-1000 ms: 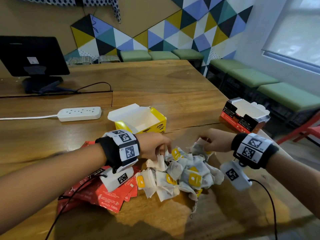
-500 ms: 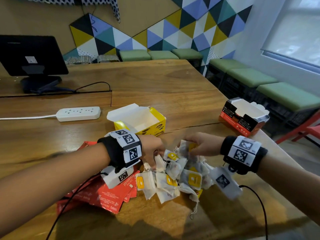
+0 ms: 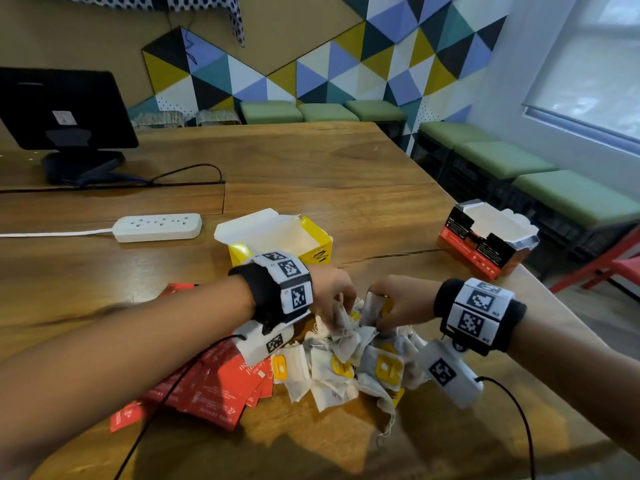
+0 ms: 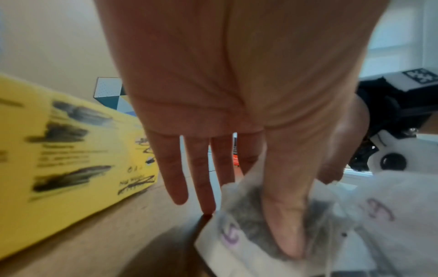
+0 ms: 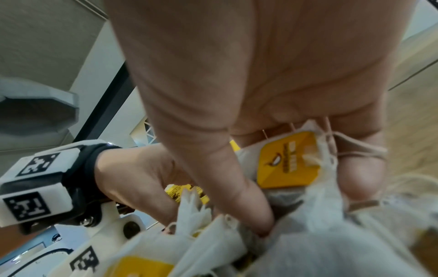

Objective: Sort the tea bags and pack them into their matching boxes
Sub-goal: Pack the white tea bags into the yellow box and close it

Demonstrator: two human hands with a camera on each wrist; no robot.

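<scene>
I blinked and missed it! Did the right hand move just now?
Yes. The right hand slid leftward across the tea bag pile, away from the red box and up close to the left hand.

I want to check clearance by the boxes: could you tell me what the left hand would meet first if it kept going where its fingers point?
Probably the table: the left hand points down, fingertips almost on it, beside the yellow box.
</scene>
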